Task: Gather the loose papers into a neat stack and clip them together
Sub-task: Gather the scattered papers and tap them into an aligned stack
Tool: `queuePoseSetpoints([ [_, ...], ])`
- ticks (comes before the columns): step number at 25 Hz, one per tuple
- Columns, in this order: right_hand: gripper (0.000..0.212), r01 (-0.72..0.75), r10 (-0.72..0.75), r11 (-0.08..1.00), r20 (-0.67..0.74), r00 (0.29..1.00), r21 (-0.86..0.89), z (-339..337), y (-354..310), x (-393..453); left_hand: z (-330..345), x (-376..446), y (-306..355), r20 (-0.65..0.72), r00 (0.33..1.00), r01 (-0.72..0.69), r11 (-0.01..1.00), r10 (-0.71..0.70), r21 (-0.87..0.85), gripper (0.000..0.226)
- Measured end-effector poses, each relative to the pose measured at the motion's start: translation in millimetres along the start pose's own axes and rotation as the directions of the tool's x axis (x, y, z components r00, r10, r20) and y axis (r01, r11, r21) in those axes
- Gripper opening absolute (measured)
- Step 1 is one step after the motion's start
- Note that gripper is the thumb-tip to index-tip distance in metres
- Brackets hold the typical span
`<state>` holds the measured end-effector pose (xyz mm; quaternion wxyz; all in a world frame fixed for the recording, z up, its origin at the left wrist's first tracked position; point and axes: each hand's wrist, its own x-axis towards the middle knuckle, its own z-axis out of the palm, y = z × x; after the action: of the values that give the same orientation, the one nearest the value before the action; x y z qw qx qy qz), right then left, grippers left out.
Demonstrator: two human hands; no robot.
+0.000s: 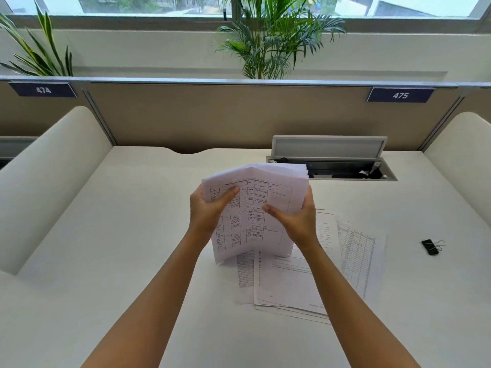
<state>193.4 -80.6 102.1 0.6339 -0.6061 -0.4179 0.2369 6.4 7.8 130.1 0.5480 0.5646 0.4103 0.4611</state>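
Note:
I hold a bundle of white printed papers [252, 208] upright above the white desk [132, 235], its top sheet a table form that bends along the middle. My left hand [210, 211] grips its left edge, thumb across the front. My right hand [295, 221] grips the right edge, thumb on the front. Under and to the right of the bundle, several loose sheets [318, 266] lie fanned flat on the desk. A black binder clip [430, 247] lies alone at the right, well apart from both hands.
An open cable tray [345, 171] with a raised grey lid is set into the desk behind the papers. Beige partitions with number plates 474 and 475 close the back. Rounded white dividers stand left [47, 181] and right [462, 160]. Plants stand beyond.

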Motion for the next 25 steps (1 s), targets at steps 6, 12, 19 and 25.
queuePoseSetpoints([
  [6, 0.042, -0.163, 0.158, 0.982, 0.055, 0.986, 0.100, 3, 16, -4, 6, -7, -16, 0.035, 0.996, 0.085, 0.996, -0.084, -0.001, 0.024],
  [12, 0.041, -0.179, 0.163, 0.977, 0.138, 0.977, 0.115, -11, 10, 2, -3, -4, -12, 0.081, 0.995, 0.059, 0.998, -0.056, -0.034, 0.020],
  [19, 0.045, -0.278, 0.258, 0.958, 0.208, 0.944, 0.073, -10, 21, -4, 1, -10, -21, 0.106, 0.991, 0.090, 0.994, -0.084, -0.055, 0.023],
  [25, 0.049, -0.320, 0.292, 0.944, 0.248, 0.924, 0.079, -13, 34, -12, -2, -17, -36, 0.125, 0.985, 0.121, 0.992, -0.116, -0.035, 0.030],
])
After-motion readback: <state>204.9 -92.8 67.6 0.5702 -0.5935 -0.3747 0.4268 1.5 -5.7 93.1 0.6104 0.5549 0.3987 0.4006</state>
